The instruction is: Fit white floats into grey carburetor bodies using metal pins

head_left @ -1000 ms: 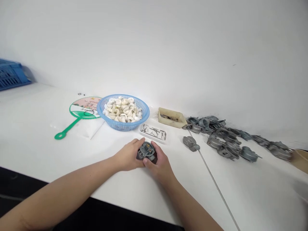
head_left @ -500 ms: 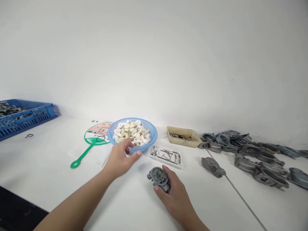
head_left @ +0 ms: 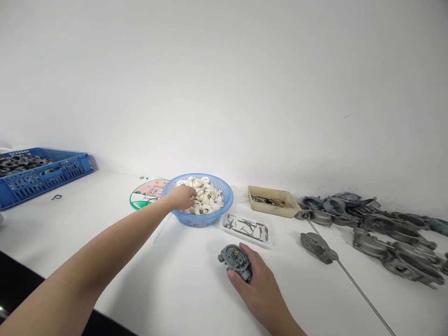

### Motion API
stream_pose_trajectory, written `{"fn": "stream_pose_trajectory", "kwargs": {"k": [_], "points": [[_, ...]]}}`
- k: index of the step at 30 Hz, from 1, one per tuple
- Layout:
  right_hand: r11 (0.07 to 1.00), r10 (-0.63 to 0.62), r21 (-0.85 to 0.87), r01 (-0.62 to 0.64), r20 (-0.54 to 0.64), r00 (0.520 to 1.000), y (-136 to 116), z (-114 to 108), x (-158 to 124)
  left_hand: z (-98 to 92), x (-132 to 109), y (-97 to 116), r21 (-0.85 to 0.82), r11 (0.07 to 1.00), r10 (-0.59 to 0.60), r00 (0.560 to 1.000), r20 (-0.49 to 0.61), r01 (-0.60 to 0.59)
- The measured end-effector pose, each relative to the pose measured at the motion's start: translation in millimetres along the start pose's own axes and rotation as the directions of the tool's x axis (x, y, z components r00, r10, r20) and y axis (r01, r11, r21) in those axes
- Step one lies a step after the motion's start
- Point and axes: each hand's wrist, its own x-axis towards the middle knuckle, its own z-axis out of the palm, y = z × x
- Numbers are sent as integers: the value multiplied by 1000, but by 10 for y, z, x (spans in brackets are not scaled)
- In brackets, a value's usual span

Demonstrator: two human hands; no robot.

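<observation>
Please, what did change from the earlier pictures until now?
The left hand let go of the grey carburetor body and moved forward into the blue basket, among the white rings. The right hand kept holding the body. The view turned, so the blue crate came fully into sight. The basket, pin tray and metal castings stayed in place.

Left hand (head_left: 181,197) now in blue basket (head_left: 217,215)

Rings (head_left: 210,198) fill the basket (head_left: 196,221) — pin tray (head_left: 245,228) to its right, castings (head_left: 371,224) beyond.
</observation>
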Motion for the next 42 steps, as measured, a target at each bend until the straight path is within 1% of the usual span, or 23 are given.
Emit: {"fn": "stream_pose_trajectory", "kwargs": {"k": [4,6,8,9,11,13,15,17,19,22,25,27,30,37,42], "points": [[1000,5,-3,-5,8,1000,-3,-4,-13,20,60,92,45,999,7,1000,-3,-7],[1000,-2,11,1,30,1000,-15,-10,-33,-18,63,167,39,999,-13,998,-61,15],[1000,11,12,-11,56,998,-28,-10,-54,-68,41,300,11,1000,-14,989,-146,15],[1000,22,7,-23,67,997,-33,-8,-62,-88,21,397,-7,1000,10,984,-177,-12],[999,45,-7,-44,80,996,-36,-1,-73,-90,-23,658,-45,990,126,974,-187,-137],[998,62,-12,-61,84,995,-31,8,-77,-23,-42,977,-84,948,298,948,-117,-308],[997,72,-3,-72,86,994,-26,12,-76,111,2,1291,-114,896,431,902,-11,-430],[997,77,9,-78,93,993,-28,8,-78,277,115,1538,-110,875,481,873,80,-472],[997,70,13,-72,102,992,-37,-4,-86,434,268,1691,-75,879,476,866,152,-470],[999,50,13,-52,109,993,-50,-21,-105,615,479,1776,-12,889,448,864,230,-457],[999,44,26,-47,117,992,-37,-19,-117,741,595,1781,18,883,447,850,279,-470],[998,45,36,-50,122,991,-19,-12,-122,805,617,1781,26,876,453,841,297,-481],[998,49,40,-55,131,990,0,-8,-134,869,606,1790,46,875,447,842,304,-481],[998,46,44,-52,127,991,-8,-8,-175,959,594,1816,70,899,393,869,301,-432],[997,56,54,-63,123,991,-14,-8,-199,1032,629,1890,80,931,316,896,312,-357]]}}
